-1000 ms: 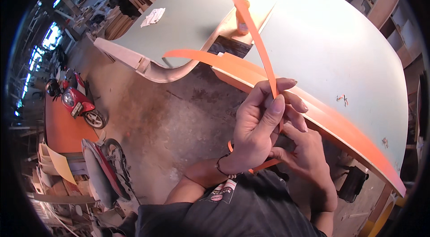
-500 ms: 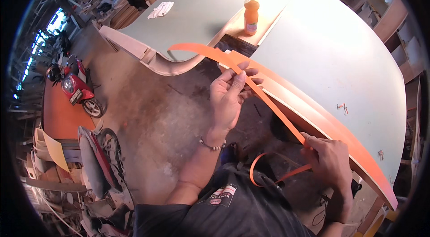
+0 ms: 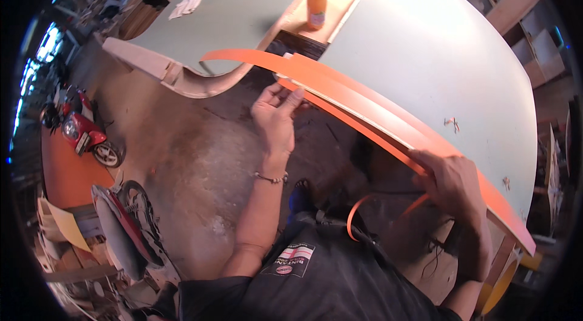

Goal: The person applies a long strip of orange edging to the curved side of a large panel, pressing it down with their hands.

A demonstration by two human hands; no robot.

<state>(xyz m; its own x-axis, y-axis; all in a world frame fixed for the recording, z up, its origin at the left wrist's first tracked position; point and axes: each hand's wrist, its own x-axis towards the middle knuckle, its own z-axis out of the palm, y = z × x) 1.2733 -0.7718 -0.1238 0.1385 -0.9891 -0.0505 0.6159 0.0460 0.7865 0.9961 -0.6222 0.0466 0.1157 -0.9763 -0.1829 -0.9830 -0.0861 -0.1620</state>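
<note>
A long orange edge-banding strip runs along the curved edge of a pale green panel. My left hand pinches the strip's far end near the panel's corner. My right hand presses the strip against the panel's edge lower down. A loose tail of the strip curls below my right hand. A second orange strip sticks out leftward from the panel's corner.
An orange drink bottle stands in the gap between two green panels. A white rag lies on the far panel. Red motorbikes and a wheeled machine stand on the concrete floor at left.
Both hands lowered the strip from up in the air to the panel's edge. My left hand went forward to the corner; my right hand slid right along the edge.
</note>
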